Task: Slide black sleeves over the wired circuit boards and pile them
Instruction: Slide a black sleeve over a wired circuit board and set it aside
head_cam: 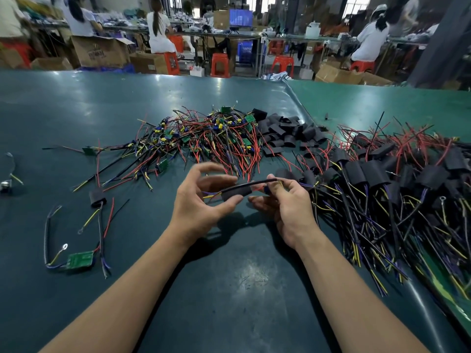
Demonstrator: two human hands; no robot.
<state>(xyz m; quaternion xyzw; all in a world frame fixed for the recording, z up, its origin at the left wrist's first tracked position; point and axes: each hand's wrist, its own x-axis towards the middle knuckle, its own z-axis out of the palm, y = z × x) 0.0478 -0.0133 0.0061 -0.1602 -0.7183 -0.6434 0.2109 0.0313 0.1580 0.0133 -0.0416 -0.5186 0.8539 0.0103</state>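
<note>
Above the table's middle, my left hand [204,200] pinches a black sleeve [235,192] between thumb and fingers. Yellow and purple wires stick out of the sleeve's left end. My right hand [285,202] grips the wired circuit board [267,189] at the sleeve's right end; the board is mostly hidden by fingers and sleeve. A tangle of bare green boards with red and black wires [211,138] lies behind the hands. Loose black sleeves [285,131] lie to its right. A large pile of sleeved boards [387,179] fills the right side.
The green table mat [76,110] holds a lone sleeved board [96,198] and a bare green board with ring terminal [79,259] at left. A small part [6,186] sits at the far left edge. People on red stools and cardboard boxes are beyond the table.
</note>
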